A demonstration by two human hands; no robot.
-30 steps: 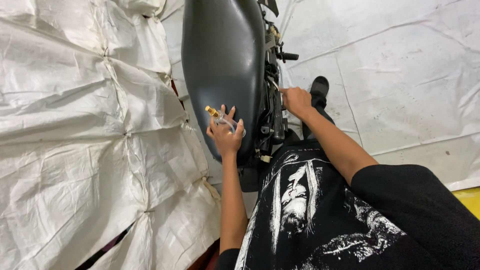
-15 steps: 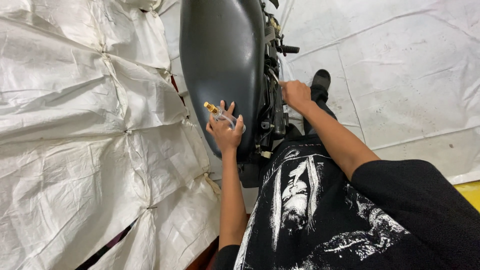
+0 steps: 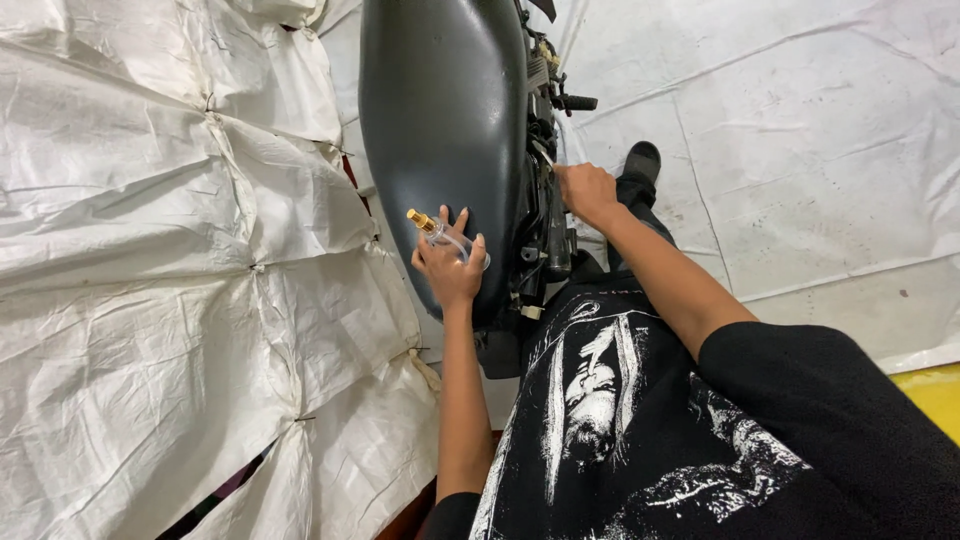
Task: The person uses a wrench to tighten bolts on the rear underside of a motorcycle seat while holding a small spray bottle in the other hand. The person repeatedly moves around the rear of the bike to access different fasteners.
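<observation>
On the dark seat: left hand (image 3: 450,265) resting flat-ish, fingers spread, thumb pinning a small clear bottle (image 3: 452,240) against the palm.
Bottle: clear glass, gold cap (image 3: 419,219) pointing up and to the left, lying slanted across the fingers, touching the seat's matte skin.
Seat: long, rounded, dark grey motorcycle seat (image 3: 440,110), running away from the camera, narrow end nearest the body.
Right hand: right hand (image 3: 585,190) down at the machine's side, curled closed around a small part by the black frame parts (image 3: 545,220); exactly what it pinches, cannot tell.
Arms: both bare, reaching forward from a black printed shirt (image 3: 640,420).
Footpeg: short black peg (image 3: 578,102) sticking out, well beyond the right hand.
Shoe: black shoe (image 3: 640,158) just beside the right hand, on the floor.
Floor cover: white stitched sheeting (image 3: 150,250) spread on both sides, creased on the left.
</observation>
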